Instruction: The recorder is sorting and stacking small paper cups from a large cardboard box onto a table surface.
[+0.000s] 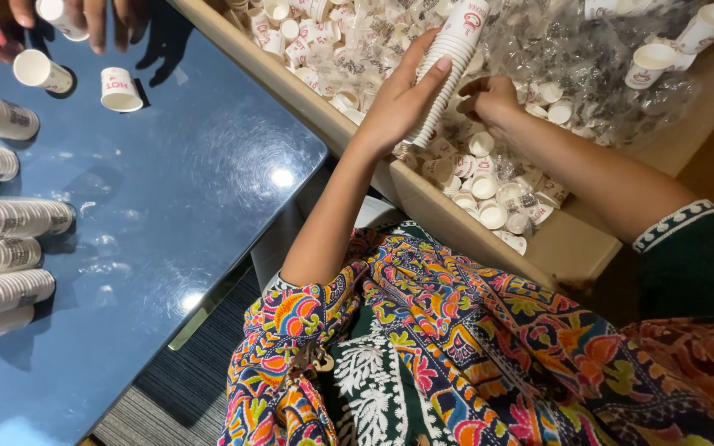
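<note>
Cups fill the cardboard box (423, 202), loose and jumbled with crumpled clear wrap (572, 58) heaped over its far side. Above the box, the left hand (398, 107) is curled round a tall stack (449, 66) of nested white cups, fingers wrapped along its side, the stack leaning up and away from the box's near wall. The right hand (489, 99) sits just beside the stack's lower end, fingers bent down among the loose cups (483, 186); whether it has one pinched I cannot tell, since the fingertips are hidden.

Left of the box, on the blue table (183, 190), several long stacks (10, 219) lie on their sides in a row at the table's far left edge, well apart from the box. Two single cups (121, 89) stand nearer the box, at the table's top end, and another person's hands (10, 21) work there with a cup.

Judging by this, a fair share of stacking looks done: the row on the table and the tall one in hand. Much looks left, since the box shows a thick layer of loose cups on both sides of the held stack
</note>
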